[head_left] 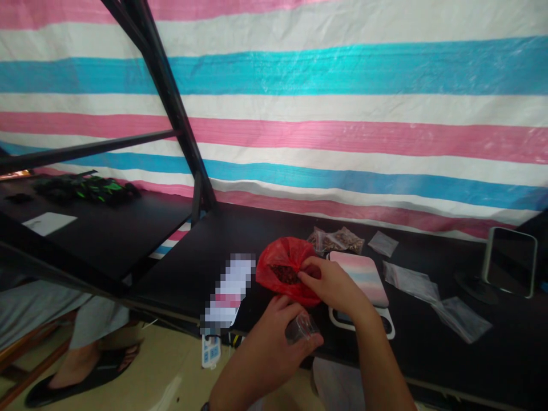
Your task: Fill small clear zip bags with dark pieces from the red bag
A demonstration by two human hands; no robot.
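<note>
A red plastic bag (pixel 274 254) sits on the black table with its mouth spread, showing dark brown dried bits (pixel 282 274) inside. My right hand (pixel 334 282) is at the right side of its mouth, thumb and fingers pinched on the red plastic; whether they also hold some bits is hidden. In front of the bag, my left hand (pixel 274 342) is curled around a small clear plastic bag (pixel 303 326). To the right of the red bag lies a digital scale (pixel 360 277), its display partly covered by my right arm.
Filled clear bags (pixel 342 240) lie behind the scale. Several flat clear bags (pixel 411 281) are on the right, near a phone-like device (pixel 511 262) on a stand. A blurred card (pixel 231 288) lies left. Another person's foot (pixel 85 365) shows below. A striped sheet (pixel 342 137) hangs behind.
</note>
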